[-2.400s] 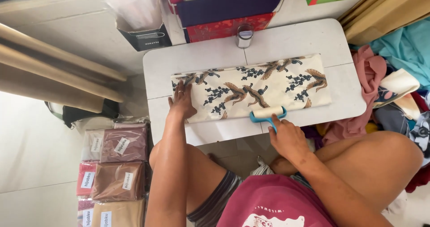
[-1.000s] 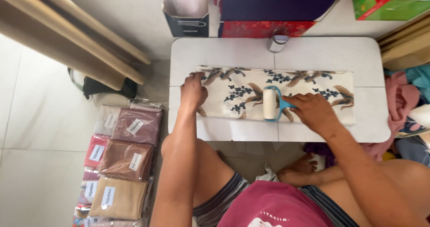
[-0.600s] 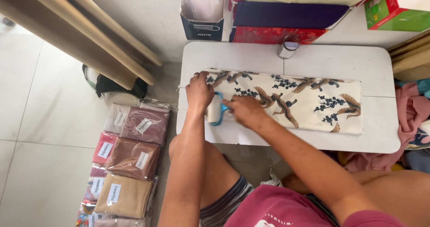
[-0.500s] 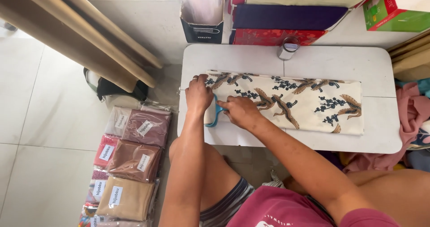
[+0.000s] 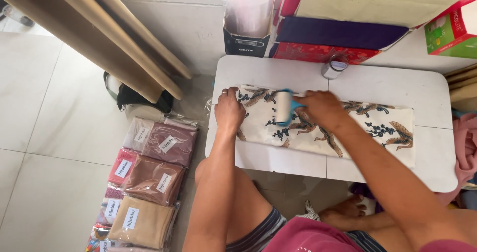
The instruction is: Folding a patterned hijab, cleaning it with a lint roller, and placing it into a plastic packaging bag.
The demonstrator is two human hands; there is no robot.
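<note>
A folded cream cloth (image 5: 387, 130) printed with brown birds and dark blue sprigs lies lengthwise on a low white table (image 5: 437, 167). My left hand (image 5: 229, 109) presses flat on the cloth's left end. My right hand (image 5: 320, 110) grips the blue handle of a lint roller (image 5: 283, 107), whose white roll rests on the cloth just right of my left hand. My right forearm crosses over the middle of the cloth and hides part of it.
A small metal tin (image 5: 334, 66) stands at the table's far edge. Stacked boxes (image 5: 343, 33) and a clear plastic container (image 5: 247, 21) sit behind the table. Bagged folded fabrics (image 5: 149, 177) lie on the tiled floor at left. Long cardboard rolls (image 5: 114, 48) lean nearby. Pink clothes (image 5: 467, 147) pile at right.
The lint roller went leftward along the cloth to beside my left hand, and now sits slightly further right. My left hand stayed pressed on the cloth's left end.
</note>
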